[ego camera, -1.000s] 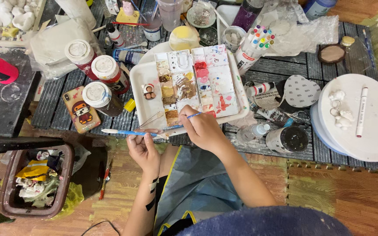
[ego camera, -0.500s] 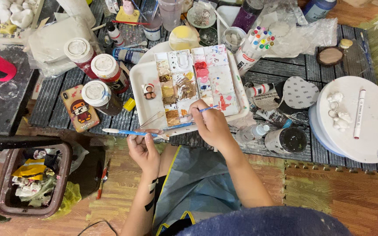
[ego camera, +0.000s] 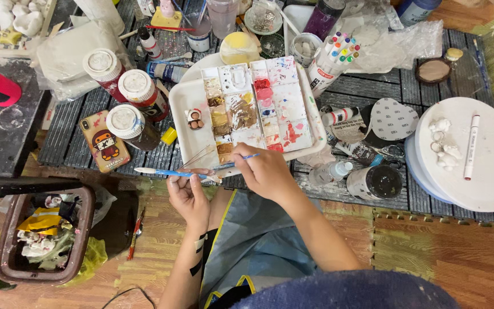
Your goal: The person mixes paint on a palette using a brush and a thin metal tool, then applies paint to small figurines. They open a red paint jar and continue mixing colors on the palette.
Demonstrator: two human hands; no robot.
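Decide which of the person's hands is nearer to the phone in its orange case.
Left. The left hand lies just right of and below the phone; the right hand is farther right, at the palette.

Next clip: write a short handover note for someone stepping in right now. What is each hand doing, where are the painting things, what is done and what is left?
Left hand: palm up, loosely holding a blue-handled paintbrush with a white tip lying across its fingers, pointing left.
Right hand: pinch grip on a thin blue brush, tip at the near edge of the white rectangular plastic paint palette.
A small brown-and-white painted figurine sits on the palette's left side; unpainted white figurines lie on the round white board to the right.
Done: paints mixed on the palette, that figurine coloured.
Left: the white figurines show no paint.
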